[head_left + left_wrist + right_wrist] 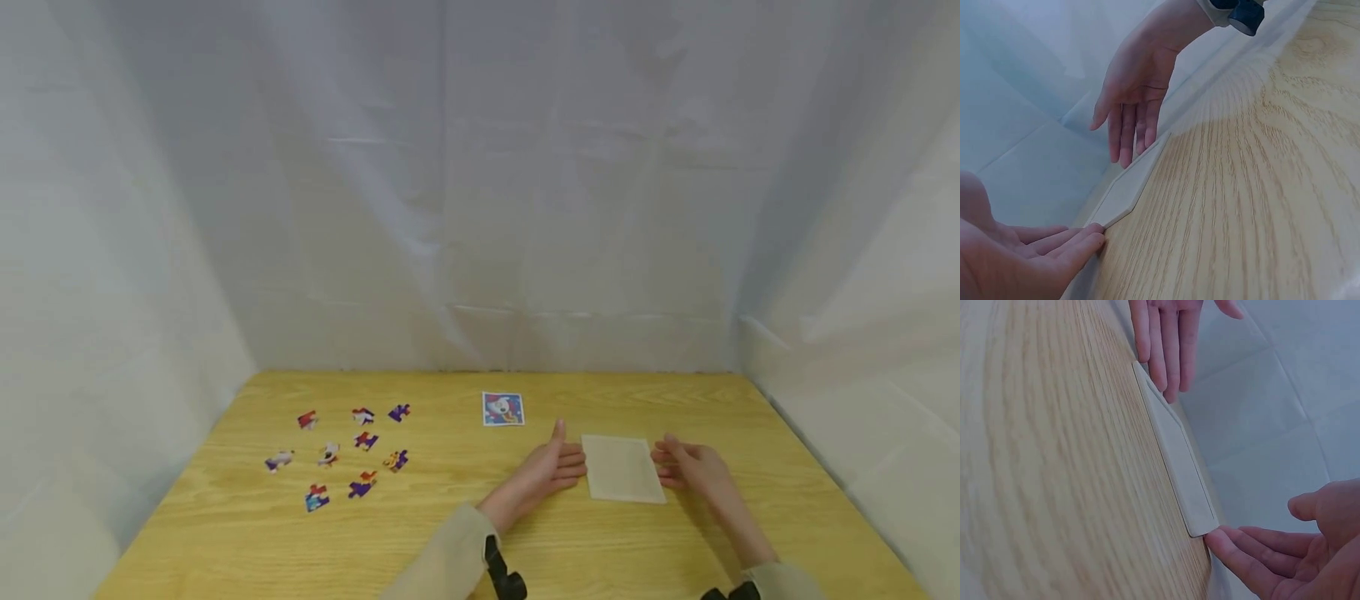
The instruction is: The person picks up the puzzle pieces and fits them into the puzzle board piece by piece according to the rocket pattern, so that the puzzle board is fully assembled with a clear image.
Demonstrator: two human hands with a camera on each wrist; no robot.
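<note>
Both hands lie flat with straight fingers against a pale board [622, 468] on the wooden table [675, 400], holding nothing: in the head view the left hand [546, 473] touches the board's left edge with its fingertips, thumb raised, and the right hand [693, 468] touches the right edge the same way, so the board sits squarely between them. Both forearms are cut off by the lower edge of that view, and the sleeves and dark wrist straps show only in part. Beyond the board and a little to its left lies a small picture card [502, 409] with a blue border; its drawing is too small to make out. Well to the left of the board, apart from both hands, nine or so puzzle pieces [337, 454] are scattered loosely, none touching the board. White sheets close off the table on three sides. From the left wrist, the board [1129, 184] is seen edge-on, the left hand [1016, 262] meeting its near corner with extended fingers and the right hand [1138, 94] hanging over its far end, fingertips at the edge. From the right wrist, the board [1179, 456] again runs edge-on between the right hand [1285, 550], half cut off by the frame, and the left hand [1166, 337], cut off at the top.
</note>
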